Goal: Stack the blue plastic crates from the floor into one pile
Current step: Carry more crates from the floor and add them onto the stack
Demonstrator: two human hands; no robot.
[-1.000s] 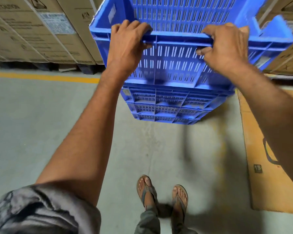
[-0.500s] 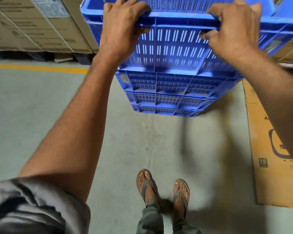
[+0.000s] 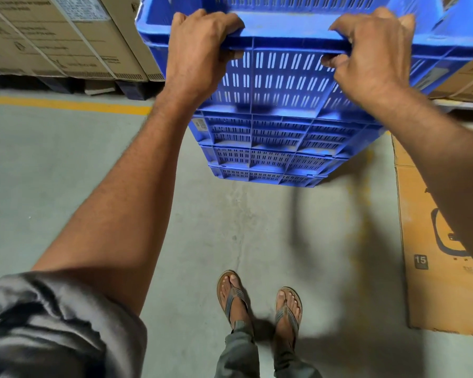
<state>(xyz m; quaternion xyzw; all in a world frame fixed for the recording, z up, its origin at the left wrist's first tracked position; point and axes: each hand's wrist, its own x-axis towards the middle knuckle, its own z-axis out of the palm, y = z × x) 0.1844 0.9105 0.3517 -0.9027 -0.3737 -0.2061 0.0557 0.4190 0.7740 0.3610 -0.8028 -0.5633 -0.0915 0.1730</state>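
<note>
Both hands hold the top blue crate (image 3: 284, 77) by its near rim. Left hand (image 3: 200, 53) has fingers curled over the rim edge, thumb tucked under; right hand (image 3: 372, 58) does the same on the other side, fingers wrapped over, thumb on the slotted wall. Both are closed tight on the rim. The crate sits over the pile of nested blue crates (image 3: 273, 148), which stands on the floor ahead of the person's feet (image 3: 260, 298). Can't tell if it's fully seated or a bit above; it looks tilted toward the camera.

Risks, as I judge them:
- Grip is on the near rim only, so the far side is unsupported; crate could tip fwd or land crooked and jam on the pile's rim.
- Corners not lined up w/ the crate below means it won't nest, and the pile could lean or slide.
- Thumbs under the rim could get pinched if the crate drops in fast.
- Open sandals near the pile base: toes exposed if anything slips.

Surface: smooth grey-green concrete floor (image 3: 66, 173), hairline crack, yellow painted line (image 3: 66, 103). A flattened cardboard sheet (image 3: 432, 268) lies on the person's right, possible slip spot. Room: warehouse, w/ strapped cartons (image 3: 52, 36) stacked on pallets behind.
</note>
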